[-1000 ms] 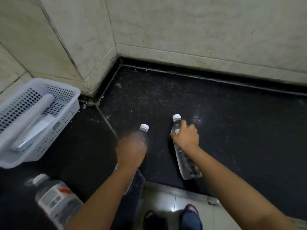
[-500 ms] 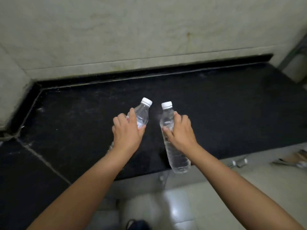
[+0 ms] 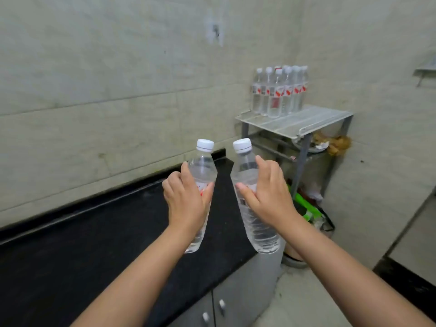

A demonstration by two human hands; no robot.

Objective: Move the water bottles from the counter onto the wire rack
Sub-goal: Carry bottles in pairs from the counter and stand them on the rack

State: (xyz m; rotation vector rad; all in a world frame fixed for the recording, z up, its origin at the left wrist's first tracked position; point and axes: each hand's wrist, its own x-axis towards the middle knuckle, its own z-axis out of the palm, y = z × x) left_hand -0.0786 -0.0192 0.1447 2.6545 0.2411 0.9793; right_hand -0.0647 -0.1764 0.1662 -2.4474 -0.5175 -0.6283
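Note:
My left hand (image 3: pixel 186 199) grips a clear water bottle (image 3: pixel 203 166) with a white cap, held upright above the black counter (image 3: pixel 82 244). My right hand (image 3: pixel 269 194) grips a second clear bottle (image 3: pixel 262 232) beside it, tilted slightly left at the top. Both bottles hang in the air, a small gap apart. Ahead to the right stands the wire rack (image 3: pixel 304 121) in the corner, with several red-labelled water bottles (image 3: pixel 279 93) lined up at the back of its top shelf.
The front half of the rack's top shelf is bare. Under the rack lie crumpled bags and a green object (image 3: pixel 304 206). Grey cabinet doors (image 3: pixel 236 300) sit below the counter. Tiled walls close the corner; a small shelf (image 3: pixel 424 69) hangs at the far right.
Both hands lifted their bottles off the counter and carried them up and right. My view swung right, away from the white basket, bringing the rack into sight.

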